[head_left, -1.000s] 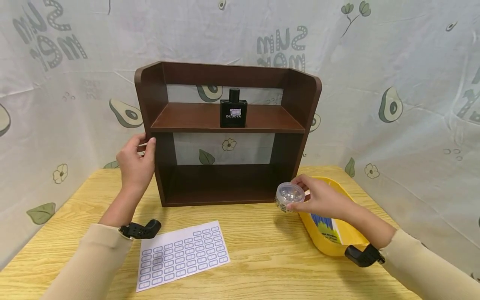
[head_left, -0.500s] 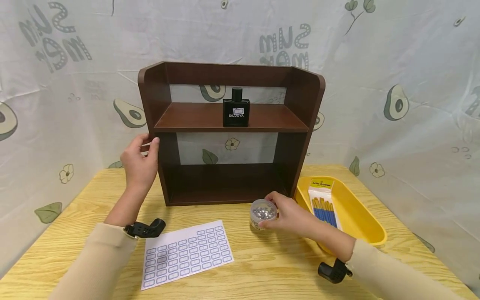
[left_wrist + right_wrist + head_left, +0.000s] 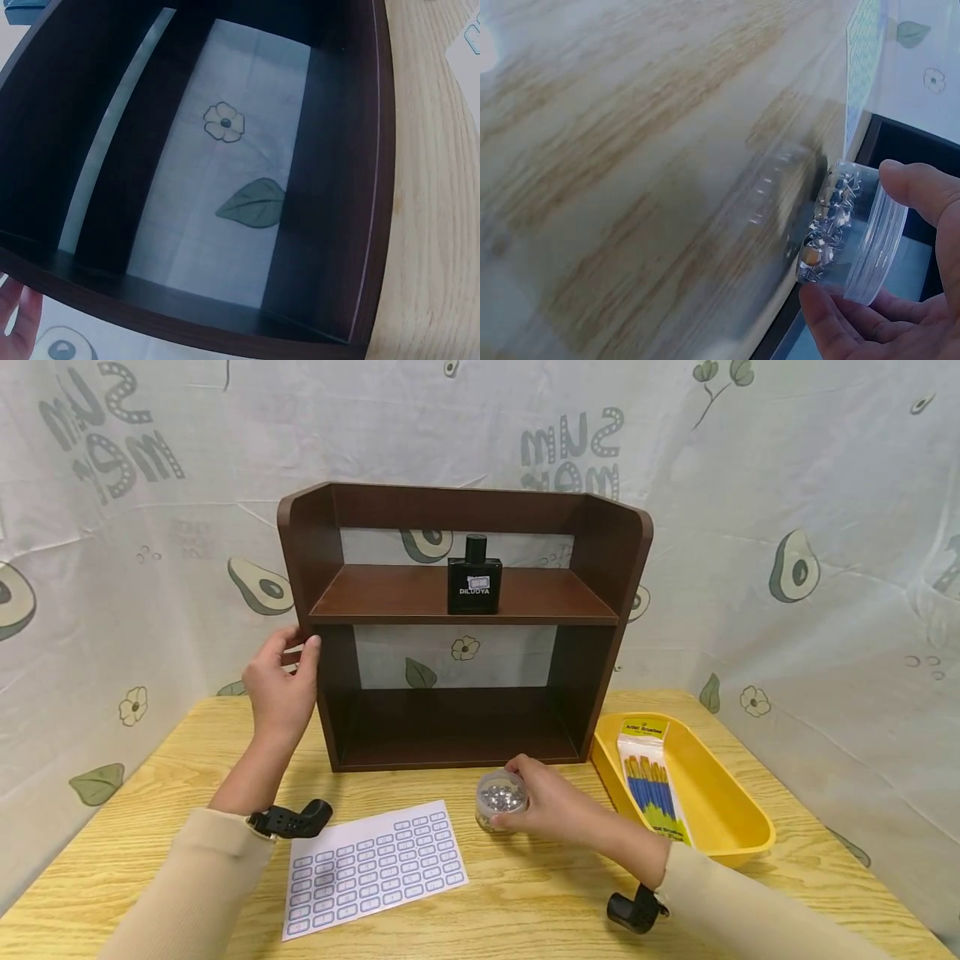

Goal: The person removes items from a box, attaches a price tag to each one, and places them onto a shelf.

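Observation:
My right hand (image 3: 551, 802) grips a small clear round jar (image 3: 501, 800) by its side, thumb and fingers on opposite sides. Shiny faceted gems fill its bottom, below a clear lid (image 3: 879, 244). The jar is upright, at or just above the tabletop in front of the shelf; whether it touches is unclear. My left hand (image 3: 283, 685) touches the outer left side of the dark brown two-tier shelf (image 3: 465, 618), fingers loosely bent. In the left wrist view, fingertips (image 3: 26, 311) show outside the shelf's side panel. A black perfume bottle (image 3: 474, 585) with a small label stands on the upper tier.
A sheet of blue-bordered labels (image 3: 375, 868) lies front left on the wooden table (image 3: 525, 902). A yellow tray (image 3: 720, 793) stands right of the shelf, holding a pack of artist brushes (image 3: 651, 781). A patterned cloth hangs behind.
My right hand has carried the jar leftward and down from beside the yellow tray to in front of the shelf. My left hand stays at the shelf's side.

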The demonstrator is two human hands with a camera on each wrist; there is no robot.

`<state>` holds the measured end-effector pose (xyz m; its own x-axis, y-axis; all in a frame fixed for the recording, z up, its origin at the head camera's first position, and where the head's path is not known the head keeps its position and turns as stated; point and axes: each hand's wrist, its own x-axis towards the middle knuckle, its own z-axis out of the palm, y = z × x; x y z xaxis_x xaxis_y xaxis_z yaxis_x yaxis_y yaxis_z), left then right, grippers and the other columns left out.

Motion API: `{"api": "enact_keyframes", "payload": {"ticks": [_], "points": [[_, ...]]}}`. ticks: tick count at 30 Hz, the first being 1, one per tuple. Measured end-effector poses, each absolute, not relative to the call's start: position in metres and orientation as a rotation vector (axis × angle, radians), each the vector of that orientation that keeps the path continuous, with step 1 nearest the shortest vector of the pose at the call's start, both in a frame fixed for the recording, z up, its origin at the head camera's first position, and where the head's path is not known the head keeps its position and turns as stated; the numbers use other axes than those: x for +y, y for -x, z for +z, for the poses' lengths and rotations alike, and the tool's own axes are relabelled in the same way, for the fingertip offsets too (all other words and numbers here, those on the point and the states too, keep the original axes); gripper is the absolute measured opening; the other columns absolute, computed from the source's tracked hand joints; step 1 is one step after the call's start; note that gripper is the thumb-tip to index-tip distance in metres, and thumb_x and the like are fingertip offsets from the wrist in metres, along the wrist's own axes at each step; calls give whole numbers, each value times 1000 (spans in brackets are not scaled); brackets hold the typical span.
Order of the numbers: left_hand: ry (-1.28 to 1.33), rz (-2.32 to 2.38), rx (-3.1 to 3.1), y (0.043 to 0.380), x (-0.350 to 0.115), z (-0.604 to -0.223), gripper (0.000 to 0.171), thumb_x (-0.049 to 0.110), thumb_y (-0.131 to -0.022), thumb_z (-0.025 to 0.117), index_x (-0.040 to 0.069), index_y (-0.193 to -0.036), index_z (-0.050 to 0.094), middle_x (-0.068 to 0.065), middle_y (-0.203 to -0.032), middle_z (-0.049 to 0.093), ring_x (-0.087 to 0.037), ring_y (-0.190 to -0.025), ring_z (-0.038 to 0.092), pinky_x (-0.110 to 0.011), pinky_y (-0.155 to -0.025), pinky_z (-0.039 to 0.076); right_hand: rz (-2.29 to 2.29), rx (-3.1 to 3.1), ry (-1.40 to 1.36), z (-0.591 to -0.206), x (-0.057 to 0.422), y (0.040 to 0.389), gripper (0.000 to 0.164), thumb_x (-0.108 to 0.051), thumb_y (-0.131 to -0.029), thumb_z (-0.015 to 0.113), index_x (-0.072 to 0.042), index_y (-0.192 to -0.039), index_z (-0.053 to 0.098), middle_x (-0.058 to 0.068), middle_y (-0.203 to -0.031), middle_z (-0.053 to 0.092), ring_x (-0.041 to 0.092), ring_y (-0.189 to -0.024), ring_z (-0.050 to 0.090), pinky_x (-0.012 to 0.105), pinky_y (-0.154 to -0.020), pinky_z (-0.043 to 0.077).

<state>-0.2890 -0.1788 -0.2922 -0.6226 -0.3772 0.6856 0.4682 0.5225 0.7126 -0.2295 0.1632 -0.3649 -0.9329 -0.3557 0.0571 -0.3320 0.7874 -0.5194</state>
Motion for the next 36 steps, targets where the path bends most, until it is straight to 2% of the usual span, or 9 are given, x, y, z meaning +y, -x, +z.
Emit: {"api": "enact_keyframes", "payload": {"ticks": [5, 8, 11, 14, 17, 20, 26, 30, 36], "points": [[69, -1241, -1925, 283, -179, -293, 33, 18, -105, 63, 0, -132, 69, -21, -126, 73, -15, -94, 64, -3, -76, 42, -845, 2913, 573, -368, 160, 230, 74, -38, -79, 92, -1, -133, 56, 12, -122, 69, 19, -102, 65, 44, -98, 58], [71, -1254, -1939, 281, -180, -294, 34, 20, -105, 63, 0, -132, 68, -20, -127, 73, -11, -94, 64, -4, -76, 43, -849, 2894, 570, -368, 158, 229, 76, -38, -80, 91, 0, -135, 55, 13, -123, 69, 19, -103, 64, 44, -99, 58], [73, -1255, -1933, 279, -179, -295, 35, 20, -105, 62, -1, -132, 67, -20, -123, 72, 1, -91, 57, -8, -76, 43, -846, 2885, 580, -369, 158, 229, 77, -38, -80, 91, 1, -136, 55, 14, -123, 69, 20, -103, 64, 44, -99, 57], [81, -1230, -1894, 277, -176, -299, 35, 20, -105, 61, -4, -130, 62, -20, -115, 66, 4, -89, 51, -13, -75, 41, -847, 2880, 597, -370, 157, 229, 77, -38, -81, 91, 2, -136, 54, 14, -123, 68, 19, -104, 64, 44, -97, 57], [134, -1153, -1849, 273, -171, -304, 31, 16, -103, 61, -7, -124, 58, -22, -106, 56, -2, -90, 45, -16, -75, 37, -843, 2878, 600, -370, 157, 229, 78, -39, -81, 90, 2, -136, 54, 15, -125, 68, 19, -105, 64, 44, -98, 57], [254, -1031, -1882, 264, -165, -312, 23, 12, -102, 64, -7, -114, 60, -21, -98, 55, -10, -88, 46, -18, -72, 36, -840, 2879, 601, -371, 156, 229, 78, -39, -82, 90, 3, -137, 54, 16, -127, 67, 20, -106, 64, 46, -100, 57], [513, -834, -2359, 246, -155, -331, 8, 14, -100, 70, 7, -98, 68, -6, -84, 62, -16, -76, 56, -24, -67, 47, -840, 2883, 588, -370, 155, 229, 78, -39, -82, 90, 2, -138, 53, 16, -128, 67, 21, -108, 64, 46, -102, 56], [560, -777, -2792, 240, -151, -345, 16, 25, -96, 76, 11, -102, 70, -3, -90, 64, -16, -81, 57, -30, -72, 52, -836, 2891, 577, -370, 156, 227, 78, -38, -82, 90, 2, -137, 53, 16, -128, 67, 22, -110, 64, 47, -103, 56], [544, -705, -3145, 231, -149, -359, 37, 31, -81, 90, 11, -103, 69, -4, -96, 65, -19, -86, 57, -37, -77, 54, -848, 2888, 595, -372, 156, 227, 78, -37, -82, 90, 3, -137, 52, 18, -129, 67, 24, -112, 65, 48, -104, 56]]}}
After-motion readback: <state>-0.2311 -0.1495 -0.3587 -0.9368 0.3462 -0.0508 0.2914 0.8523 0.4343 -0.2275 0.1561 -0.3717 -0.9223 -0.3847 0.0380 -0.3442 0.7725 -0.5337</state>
